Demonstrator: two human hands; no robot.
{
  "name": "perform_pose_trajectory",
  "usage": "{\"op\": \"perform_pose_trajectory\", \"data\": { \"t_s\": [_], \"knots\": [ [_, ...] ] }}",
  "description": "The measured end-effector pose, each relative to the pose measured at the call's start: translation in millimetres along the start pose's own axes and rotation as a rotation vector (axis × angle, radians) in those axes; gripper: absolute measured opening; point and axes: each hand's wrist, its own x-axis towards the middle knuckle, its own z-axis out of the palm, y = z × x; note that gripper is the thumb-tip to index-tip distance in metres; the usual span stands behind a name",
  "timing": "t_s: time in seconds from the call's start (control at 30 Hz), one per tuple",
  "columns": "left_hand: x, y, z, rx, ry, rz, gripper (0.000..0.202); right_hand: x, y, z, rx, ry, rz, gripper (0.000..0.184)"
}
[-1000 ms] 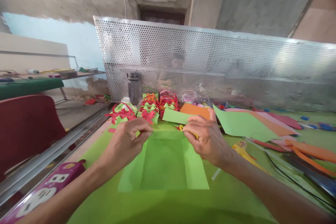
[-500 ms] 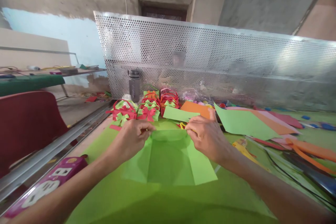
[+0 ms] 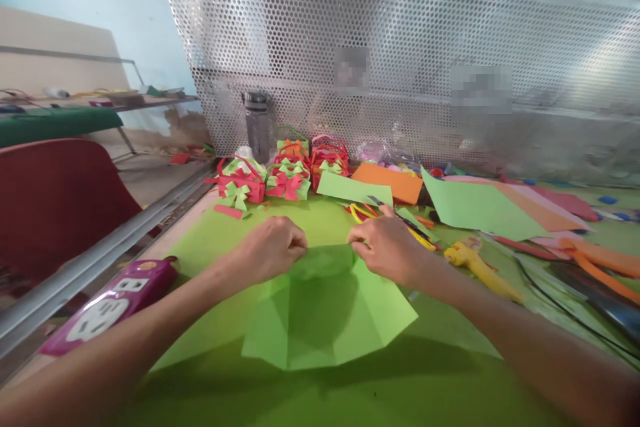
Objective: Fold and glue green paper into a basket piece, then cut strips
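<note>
Bright daylight; glare on perforated metal screen (image 3: 400, 47) upper right. My forearms shadow green paper (image 3: 325, 307). Edges bowed, slightly soft.

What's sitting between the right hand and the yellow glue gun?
In the head view, mostly bare green table separates the right hand from the glue gun; yellow-handled scissors lie just behind.

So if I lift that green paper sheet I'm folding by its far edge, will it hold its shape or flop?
The green paper sheet would probably flop: it looks thin, and it bends where the left hand and right hand pinch it. Its creases may keep some shape. It is likely very light, so it might slide easily on the green table cover.
</note>
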Motion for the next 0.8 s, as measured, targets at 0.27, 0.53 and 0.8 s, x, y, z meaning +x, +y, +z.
{"op": "perform_pose_trajectory", "data": {
  "t_s": [0.27,0.53,0.8],
  "knots": [
    [4,-6,2.8,0.114,-0.018,-0.002,0.020,5,8,-3,0.082,-0.125,0.038,0.019],
    [2,5,3.4,0.285,0.127,-0.040,0.022,3,5,-13,0.053,-0.025,0.103,0.015],
    [3,4,-2.3,0.253,0.240,-0.049,0.051,4,19,-25,0.144,0.320,0.168,0.042]
  ]
}}
